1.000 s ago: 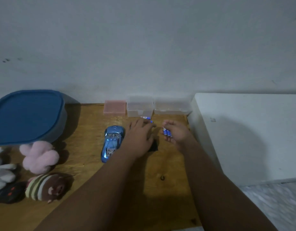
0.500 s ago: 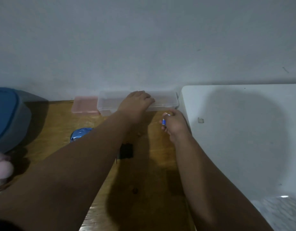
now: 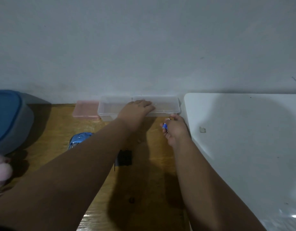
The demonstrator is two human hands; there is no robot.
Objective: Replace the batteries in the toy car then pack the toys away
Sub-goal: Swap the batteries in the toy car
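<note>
- Fingers point(image 3: 148, 105) of the left hand point(image 3: 137, 109): report.
- Laid out straight and flat on top of the clear plastic box point(image 3: 108, 108) at the table's back edge. They press on it and grip nothing. Whether the box is latched cannot be made out.
- Right hand point(image 3: 176, 129)?
- Curled, pinching a blue battery point(image 3: 165, 126) just in front of the box's right front corner, near the table's right edge. How many cells it holds cannot be told.
- Toy car point(image 3: 80, 139)?
- On the wooden table point(image 3: 154, 180), left of centre, largely hidden under the left forearm. A small black piece point(image 3: 125, 158) lies apart from it, nearer the centre. It may be the battery cover; unconfirmed.
- Step in hand?
- Judged to be the battery stage, with cells going to or from the box. No cell is at the car. Packing is not begun: a pink plush toy point(image 3: 0, 172) lies at the left edge beside the blue-lidded container point(image 3: 5, 117), lid on.
- Next move requires?
- If the battery is spent, the left hand must open or steady the box so the right can drop it in. If fresh, it goes to the car, underside turned up, polarity observed. The box is probably light and may slide unless held.
</note>
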